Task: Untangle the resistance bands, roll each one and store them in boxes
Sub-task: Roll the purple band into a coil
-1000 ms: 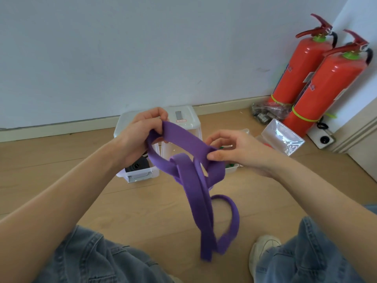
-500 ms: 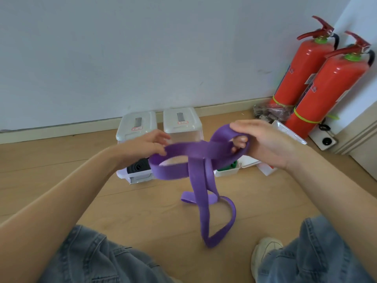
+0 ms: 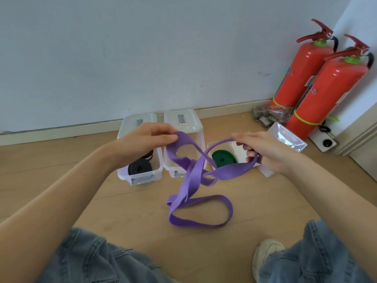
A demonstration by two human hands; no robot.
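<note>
A flat purple rubber resistance band (image 3: 190,180) is held up over a pale wooden floor (image 3: 61,180) between two bare hands, its tangle not yet worked out. The left hand (image 3: 149,139) is seen pinching the band's upper left loop between thumb and fingertips, while the right hand (image 3: 263,152) is curled round the loop at the right end, its fingers hooked through it. The hands are kept well apart, and the band is stretched roughly left to right between them, with a twisted crossing sagging about midway; from that crossing a long loop is let down to rest on the floor, near the knees in blue denim.

The crossing lies slightly nearer the left hand, so the next pull is judged to turn on which strand is drawn out through which loop along that left-right line.

Beyond the band, by the far wall, three clear plastic storage boxes are ranged side by side: the left box (image 3: 140,176) holds a rolled black band (image 3: 139,168), the middle box (image 3: 195,127) appears to be unfilled, and the right box (image 3: 265,172) holds a rolled green band (image 3: 223,158). Two red fire extinguishers (image 3: 326,84) are stood in the far right corner.
</note>
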